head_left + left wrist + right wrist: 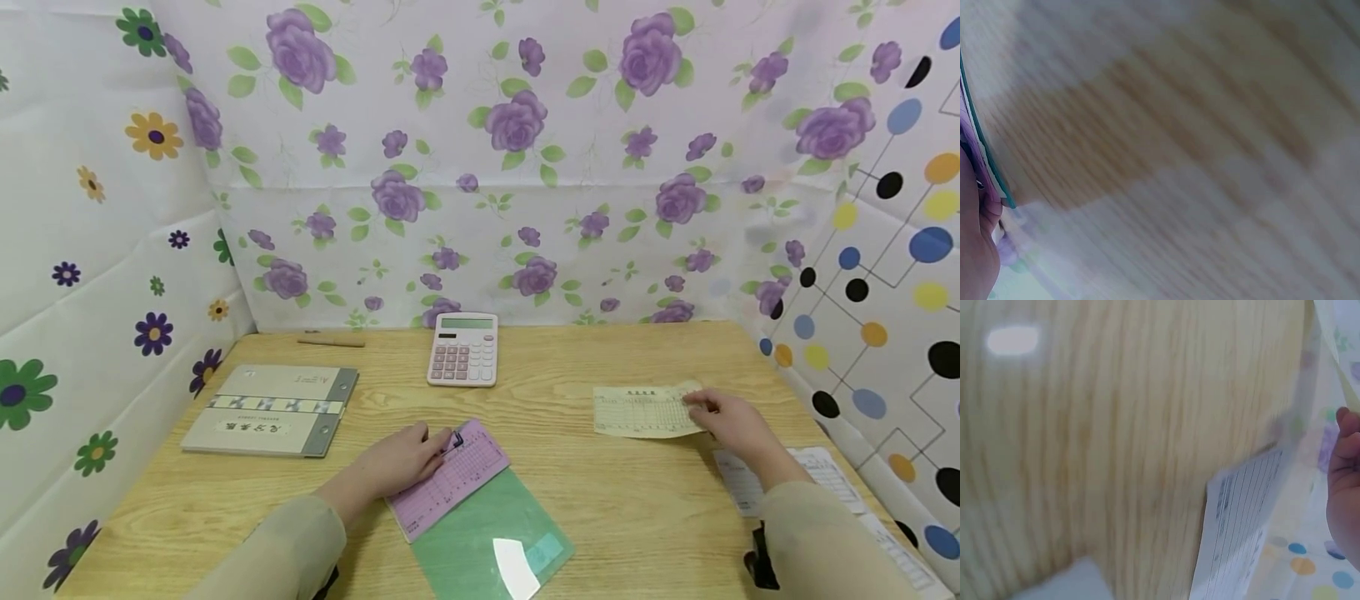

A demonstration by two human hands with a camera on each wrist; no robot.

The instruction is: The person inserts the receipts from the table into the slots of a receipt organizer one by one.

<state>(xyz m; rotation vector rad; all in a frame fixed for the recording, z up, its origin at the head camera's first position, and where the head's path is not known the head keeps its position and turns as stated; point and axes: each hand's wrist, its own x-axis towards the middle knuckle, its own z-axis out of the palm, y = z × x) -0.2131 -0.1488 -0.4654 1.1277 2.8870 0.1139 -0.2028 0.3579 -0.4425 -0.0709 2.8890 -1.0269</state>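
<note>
My left hand (pixel 401 460) grips the upper left edge of a green clipboard (pixel 480 542), its fingers beside a small black clip (pixel 457 439). Pink printed forms (pixel 453 479) lie across the top of the board. In the left wrist view, the hand (pixel 975 231) and the edge of the board (pixel 985 150) show only at the far left. Over on the right, my right hand (pixel 731 425) pinches the right end of a pale yellow printed slip (pixel 641 412). The right wrist view catches that hand (pixel 1347 469) at its right edge, with the slip's thin edge (pixel 1335 350) above it.
A pink and white calculator (pixel 462 350) lies at the back middle. To the left are a beige ledger book (pixel 262 412) and a brown pen-like stick (pixel 330 342). White printed sheets (pixel 828 475) lie under the right forearm. Patterned cloth walls border the wooden table (pixel 540 400).
</note>
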